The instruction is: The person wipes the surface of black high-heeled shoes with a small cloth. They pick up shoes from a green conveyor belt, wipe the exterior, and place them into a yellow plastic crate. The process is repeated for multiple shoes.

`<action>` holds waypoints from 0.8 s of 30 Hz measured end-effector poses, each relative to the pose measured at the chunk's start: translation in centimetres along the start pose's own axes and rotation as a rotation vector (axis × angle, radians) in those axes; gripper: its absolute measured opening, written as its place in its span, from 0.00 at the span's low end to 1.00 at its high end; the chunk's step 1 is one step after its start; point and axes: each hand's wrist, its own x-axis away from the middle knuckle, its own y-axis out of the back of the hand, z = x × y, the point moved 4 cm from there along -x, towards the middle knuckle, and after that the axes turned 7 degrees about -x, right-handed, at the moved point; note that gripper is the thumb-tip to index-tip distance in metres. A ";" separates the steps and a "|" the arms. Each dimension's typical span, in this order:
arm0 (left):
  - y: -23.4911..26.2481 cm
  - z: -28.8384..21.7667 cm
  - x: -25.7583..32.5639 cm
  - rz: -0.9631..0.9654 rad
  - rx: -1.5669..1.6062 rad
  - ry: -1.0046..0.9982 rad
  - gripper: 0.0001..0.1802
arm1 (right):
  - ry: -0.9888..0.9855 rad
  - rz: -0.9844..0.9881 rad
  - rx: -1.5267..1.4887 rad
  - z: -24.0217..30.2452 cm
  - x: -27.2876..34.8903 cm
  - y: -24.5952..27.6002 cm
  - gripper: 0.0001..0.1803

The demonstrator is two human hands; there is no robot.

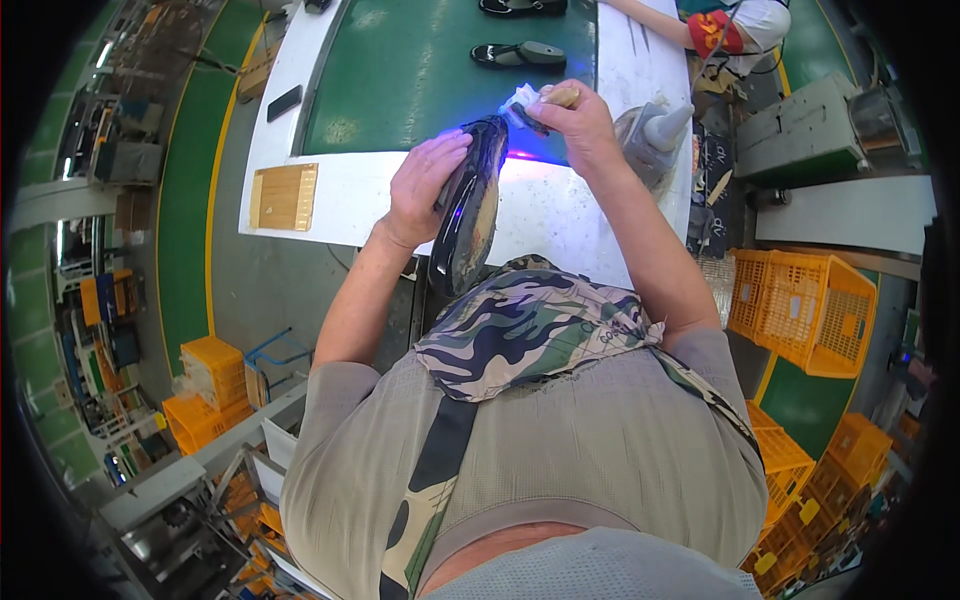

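Left hand [424,185] grips black shoe [462,222], right hand [583,122] tan-handled tool [563,97] — red armband [711,33] bears lettering.

On the left side of the white bench [345,205], a black phone [285,103] lies near the far edge of that side, with a flat wooden board [285,197] closer in. Beyond it, a green floor strip [185,245] runs beside a yellow line [210,245]. Lower left, orange crates [213,370] stand stacked just beside a blue metal frame [268,345]. At the upper right, a co-worker [765,25] wearing a red armband [712,33] is at the bench's far corner. Further right are a grey metal cabinet [795,120], a white tabletop [850,215] and, below that, large orange baskets [800,305] with latticed sides
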 end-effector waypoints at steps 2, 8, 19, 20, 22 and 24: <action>0.5 -0.4 0.2 -0.006 -0.034 -0.003 0.26 | -0.009 0.016 -0.009 -0.9 0.0 -0.6 0.13; 0.8 -0.9 0.8 0.023 -0.105 0.068 0.25 | -0.252 0.103 -0.152 -1.8 1.4 -2.3 0.12; -1.6 -0.3 2.4 0.155 -0.176 0.326 0.34 | -0.178 0.283 -0.033 2.4 3.4 -4.0 0.13; -1.9 -0.3 2.5 0.184 -0.168 0.363 0.34 | -0.154 0.290 -0.006 2.6 3.3 -3.9 0.13; -2.5 -0.3 2.7 0.242 -0.157 0.440 0.34 | -0.119 0.303 0.051 3.2 3.3 -3.9 0.13; -2.7 -0.4 2.8 0.297 -0.109 0.518 0.35 | -0.098 0.315 0.111 3.8 3.5 -4.0 0.12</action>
